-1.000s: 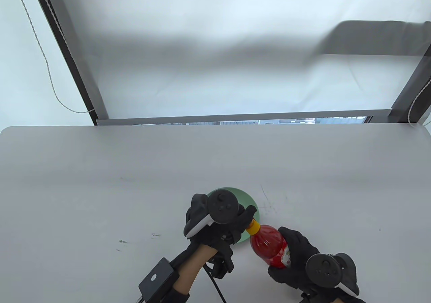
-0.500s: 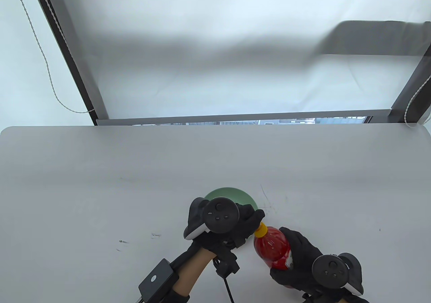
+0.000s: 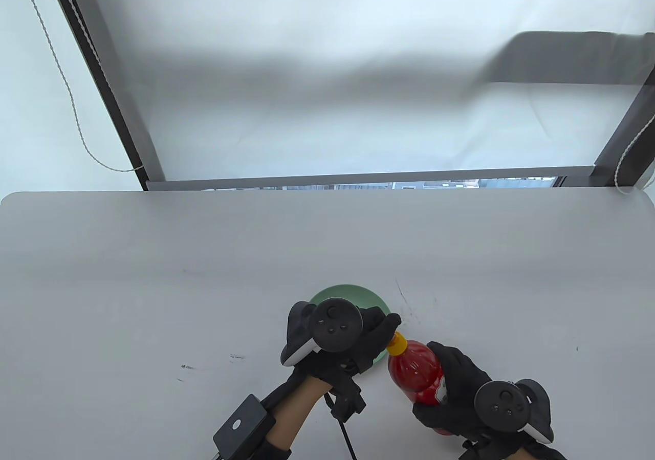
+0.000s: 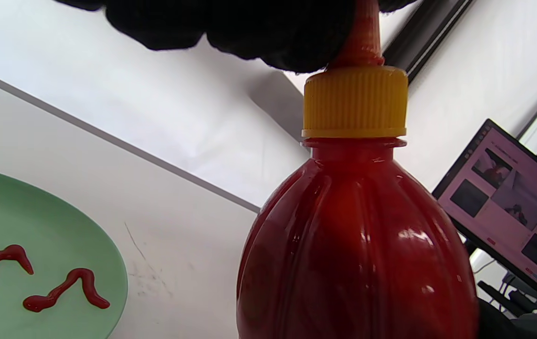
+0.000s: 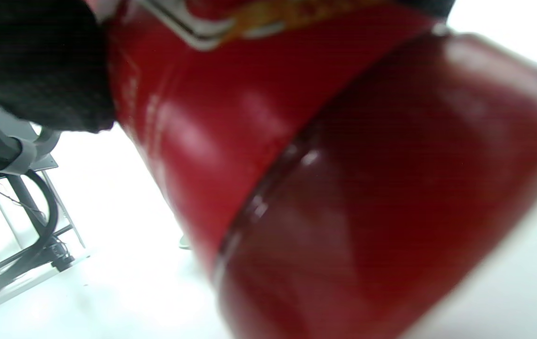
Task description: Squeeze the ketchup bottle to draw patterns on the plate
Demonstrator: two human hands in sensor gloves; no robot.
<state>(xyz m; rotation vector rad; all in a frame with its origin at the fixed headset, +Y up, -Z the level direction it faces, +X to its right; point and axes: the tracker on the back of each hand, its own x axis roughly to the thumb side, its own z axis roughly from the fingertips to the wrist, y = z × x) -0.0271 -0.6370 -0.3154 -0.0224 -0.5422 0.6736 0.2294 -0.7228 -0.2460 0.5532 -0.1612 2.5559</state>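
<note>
The ketchup bottle [image 3: 415, 373] has moved off the plate [image 3: 327, 293] to stand upright; right hand [image 3: 463, 396] fingers grip it, left hand [image 3: 358, 345] fingers pinch its nozzle [image 4: 362, 33], so drawing seems finished.

- Table [image 3: 153, 276] lies bare from 9 through 12 to 3 o'clock of the plate [image 3: 353, 292].
- Left hand [image 3: 337, 342] covers the plate's near half.
- Bottle [image 3: 417, 375], in the right hand [image 3: 471, 393], stands just beside the plate at 4 o'clock.

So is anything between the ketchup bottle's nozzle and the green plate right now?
Yes: the left hand covers the tip of the ketchup bottle and lies over the green plate. The right hand grips the bottle's body.
</note>
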